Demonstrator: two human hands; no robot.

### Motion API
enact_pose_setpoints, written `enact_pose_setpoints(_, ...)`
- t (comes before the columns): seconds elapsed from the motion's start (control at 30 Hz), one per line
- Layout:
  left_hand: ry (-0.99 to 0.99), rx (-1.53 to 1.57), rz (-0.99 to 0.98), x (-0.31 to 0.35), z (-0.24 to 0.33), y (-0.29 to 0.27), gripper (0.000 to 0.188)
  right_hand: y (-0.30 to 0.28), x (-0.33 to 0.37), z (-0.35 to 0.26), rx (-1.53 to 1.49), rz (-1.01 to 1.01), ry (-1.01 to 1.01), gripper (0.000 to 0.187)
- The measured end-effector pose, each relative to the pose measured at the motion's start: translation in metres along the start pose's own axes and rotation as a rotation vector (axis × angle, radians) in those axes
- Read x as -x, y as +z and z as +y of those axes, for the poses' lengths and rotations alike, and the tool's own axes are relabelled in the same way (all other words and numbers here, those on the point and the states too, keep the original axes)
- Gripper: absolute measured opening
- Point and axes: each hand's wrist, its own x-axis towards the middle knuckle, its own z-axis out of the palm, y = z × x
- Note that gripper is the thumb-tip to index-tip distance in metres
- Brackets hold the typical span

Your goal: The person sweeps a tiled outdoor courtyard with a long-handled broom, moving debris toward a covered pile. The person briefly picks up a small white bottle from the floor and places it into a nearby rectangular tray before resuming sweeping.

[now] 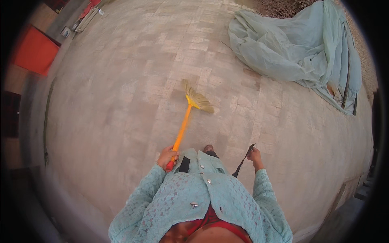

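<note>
Sheeting (279, 48), pale green and crumpled, is covering the floor (121, 105) at the far right, with dry twigs (279, 7) showing behind it. A red panel (36, 50) is showing at the left. The broom (183, 123) is lying well apart from both, its bristles fanning out mid-floor. The left hand (165, 157) is gripping its orange handle by the red end; the right hand (255, 155) is clasping a black strap (249, 150).

1 crumpled pale-green sheet (279, 48) lies on the paved floor (117, 109), far right.
</note>
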Motion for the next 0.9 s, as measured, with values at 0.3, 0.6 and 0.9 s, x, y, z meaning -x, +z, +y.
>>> enact_pose_setpoints(0.3, 0.260, 0.017, 0.660, -0.039, 0.080, -0.068, 0.046, 0.110, -0.082, -0.243, -0.036, -0.221, -0.348, 0.042)
enact_pose_setpoints(0.6, 0.389, 0.190, 0.689, -0.117, 0.243, -0.068, 0.045, 0.198, -0.089, -0.350, 0.158, -0.402, -0.205, 0.041)
enact_pose_setpoints(0.9, 0.276, 0.006, 0.262, -0.184, 0.366, 0.015, 0.050, 0.142, -0.139, -0.329, 0.128, -0.057, 0.139, 0.043)
